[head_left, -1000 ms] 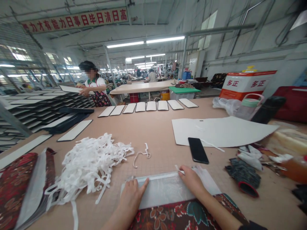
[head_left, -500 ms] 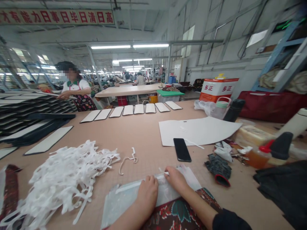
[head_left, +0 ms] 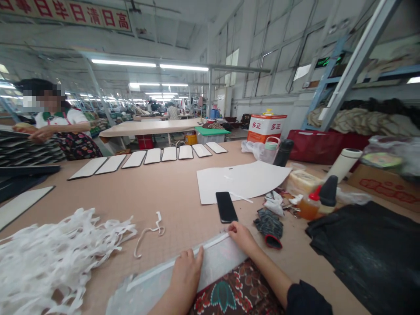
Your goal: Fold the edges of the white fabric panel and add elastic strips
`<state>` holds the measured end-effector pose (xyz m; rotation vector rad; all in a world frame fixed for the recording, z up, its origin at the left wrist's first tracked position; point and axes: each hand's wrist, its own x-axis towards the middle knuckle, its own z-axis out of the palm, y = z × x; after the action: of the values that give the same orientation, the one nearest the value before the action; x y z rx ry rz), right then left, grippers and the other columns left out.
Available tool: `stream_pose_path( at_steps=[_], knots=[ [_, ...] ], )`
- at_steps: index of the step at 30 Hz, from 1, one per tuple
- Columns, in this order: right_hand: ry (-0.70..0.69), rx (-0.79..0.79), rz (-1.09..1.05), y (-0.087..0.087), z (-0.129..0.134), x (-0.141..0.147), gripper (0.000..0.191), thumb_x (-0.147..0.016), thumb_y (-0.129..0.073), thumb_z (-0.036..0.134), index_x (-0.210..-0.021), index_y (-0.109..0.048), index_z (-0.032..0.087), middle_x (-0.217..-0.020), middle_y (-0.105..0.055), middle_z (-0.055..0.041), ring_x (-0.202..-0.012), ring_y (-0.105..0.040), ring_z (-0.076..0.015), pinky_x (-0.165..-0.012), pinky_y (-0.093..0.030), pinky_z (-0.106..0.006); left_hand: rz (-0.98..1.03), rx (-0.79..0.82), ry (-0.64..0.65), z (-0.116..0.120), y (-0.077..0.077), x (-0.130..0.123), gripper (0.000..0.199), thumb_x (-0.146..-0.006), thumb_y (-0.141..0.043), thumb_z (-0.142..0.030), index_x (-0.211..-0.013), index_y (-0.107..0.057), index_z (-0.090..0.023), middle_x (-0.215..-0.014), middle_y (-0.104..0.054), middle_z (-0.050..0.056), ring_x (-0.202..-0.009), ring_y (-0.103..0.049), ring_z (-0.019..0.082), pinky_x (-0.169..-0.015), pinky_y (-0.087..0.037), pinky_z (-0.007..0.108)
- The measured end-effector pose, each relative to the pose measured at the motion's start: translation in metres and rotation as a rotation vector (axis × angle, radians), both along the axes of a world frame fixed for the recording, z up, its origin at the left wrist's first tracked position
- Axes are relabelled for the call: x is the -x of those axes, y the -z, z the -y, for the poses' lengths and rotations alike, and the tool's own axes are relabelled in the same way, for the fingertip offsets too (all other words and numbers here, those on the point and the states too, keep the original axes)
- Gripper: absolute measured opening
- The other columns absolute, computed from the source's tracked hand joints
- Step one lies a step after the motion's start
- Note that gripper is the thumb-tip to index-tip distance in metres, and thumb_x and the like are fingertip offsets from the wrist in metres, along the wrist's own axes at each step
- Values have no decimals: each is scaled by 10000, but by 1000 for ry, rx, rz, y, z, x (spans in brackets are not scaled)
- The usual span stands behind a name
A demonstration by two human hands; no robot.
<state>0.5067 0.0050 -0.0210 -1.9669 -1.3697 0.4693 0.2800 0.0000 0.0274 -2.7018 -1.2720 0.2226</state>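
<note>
Find white strip on table, nearside of black smartphone, along edge of translucent sheet. Mark left hand laid open, index finger at strip, gripping nothing; right hand curled at strip end nearest smartphone, can't tell grip closure. Probably best: keep strip straight, smooth flat. Read 多正 on tin beyond smartphone, 日毕日清日高 on banner high up, leftward of smartphone.

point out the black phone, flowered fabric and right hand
black phone (head_left: 226, 208), head view, middle of its upper face
flowered fabric (head_left: 236, 289), head view, its printed face
right hand (head_left: 243, 238), head view, back of the hand
</note>
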Motion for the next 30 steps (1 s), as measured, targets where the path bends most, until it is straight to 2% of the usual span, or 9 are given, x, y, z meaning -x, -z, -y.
stream_pose_path(
  at_steps=[5,13,18,21,23,26,27,30],
  knots=[
    [20,5,19,6,-5,-1,117,-719,-475,76,-773,-535,161,-754,-595,-12,-725,-537,-129,-645,-345,-195,-55,9,-36,-2,1,-13,583,-808,-341,-12,-1303,-350,-320,-897,-604,141,-818,-603,275,-645,-486,361],
    [21,23,132,10,-8,1,98,-738,-483,84,-771,-526,166,-768,-580,-18,-730,-521,-135,-634,-320,-205,-146,51,-61,-3,-3,-27,596,-817,-287,-3,-1309,-326,-339,-919,-602,168,-821,-606,296,-608,-476,381],
    [-14,79,232,0,-8,0,131,-749,-455,53,-792,-525,156,-812,-574,-37,-782,-515,-146,-655,-319,-216,-166,77,-63,-4,-7,-28,601,-814,-277,6,-1312,-324,-327,-948,-598,174,-846,-603,293,-619,-475,377],
    [12,45,392,-9,-1,15,171,-791,-410,44,-829,-539,149,-869,-555,-67,-832,-499,-173,-682,-332,-245,-163,81,-69,-3,-9,-29,603,-814,-275,9,-1311,-325,-329,-953,-597,172,-852,-602,291,-626,-476,381],
    [-74,-37,524,-11,8,32,179,-820,-406,61,-839,-554,160,-908,-544,-72,-877,-482,-190,-730,-341,-269,-160,71,-69,-2,-10,-31,598,-817,-276,4,-1308,-329,-333,-949,-597,171,-850,-601,293,-629,-477,387],
    [-348,-159,649,-9,21,55,153,-840,-437,93,-849,-562,181,-918,-549,-51,-900,-477,-186,-789,-350,-287,-136,54,-68,0,-7,-30,573,-823,-278,-9,-1302,-351,-316,-940,-599,166,-847,-599,291,-638,-480,391],
    [-396,-170,670,-8,25,58,148,-841,-443,98,-859,-563,181,-915,-553,-49,-898,-481,-186,-793,-357,-292,-114,46,-65,0,-6,-26,555,-822,-280,-9,-1293,-378,-286,-945,-598,166,-856,-595,288,-651,-482,389],
    [-358,-136,678,-5,33,49,166,-830,-449,86,-898,-576,169,-947,-565,-67,-930,-487,-205,-806,-370,-307,-44,42,-59,-1,1,3,493,-796,-276,19,-1202,-498,-151,-1027,-577,175,-929,-566,273,-709,-486,365]
  ],
)
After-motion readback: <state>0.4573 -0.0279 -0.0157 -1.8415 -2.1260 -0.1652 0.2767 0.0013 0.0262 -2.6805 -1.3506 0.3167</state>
